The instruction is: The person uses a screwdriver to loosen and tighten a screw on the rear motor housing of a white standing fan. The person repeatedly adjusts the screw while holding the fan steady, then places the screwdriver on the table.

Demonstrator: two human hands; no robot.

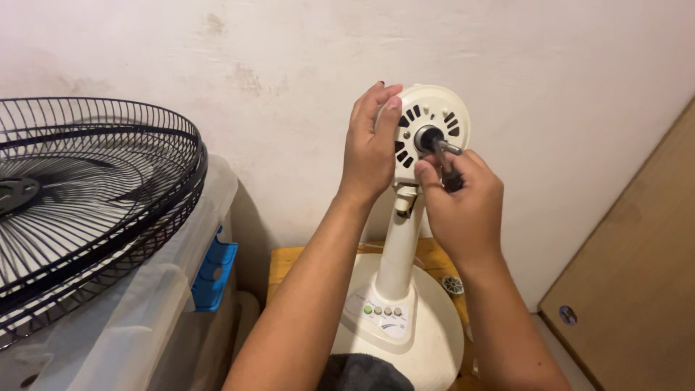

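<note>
Right hand hides dark tool; fan guard cut off.

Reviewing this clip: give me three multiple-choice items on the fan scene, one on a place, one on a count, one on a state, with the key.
1. Where does the black wire fan guard lie?
A. on the clear plastic storage bin at left
B. on the fan's base
C. against the wooden board

2. How many round buttons show in a row on the base panel?
A. two
B. four
C. six

3. What is the state of the cream motor housing?
A. blade and guard mounted
B. bare, shaft exposed
C. lying flat on the floor

Key: 1 A, the guard rests on the bin's lid. 2 B, one green and three pale. 3 B, the left hand steadies it while the right hand works at the shaft with a dark tool.
</note>
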